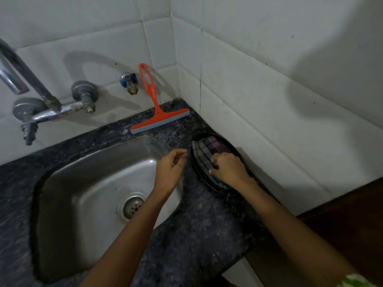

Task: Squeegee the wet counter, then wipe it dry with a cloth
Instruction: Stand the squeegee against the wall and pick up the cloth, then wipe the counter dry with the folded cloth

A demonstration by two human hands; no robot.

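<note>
An orange squeegee (154, 104) leans against the tiled wall in the back corner, its grey blade resting on the dark speckled counter (199, 230). A folded checked cloth (204, 154) lies in a black oval tray (230, 147) by the right wall. My right hand (228, 167) rests on the near part of the cloth, fingers curled over it. My left hand (171, 167) hovers just left of the tray over the sink's right rim, fingers loosely apart, holding nothing.
A steel sink (87, 199) with a drain fills the left of the counter. A wall tap (39, 108) and a small valve (129, 82) project above it. White tiled walls close the back and right. A wooden surface (352, 220) lies at the right.
</note>
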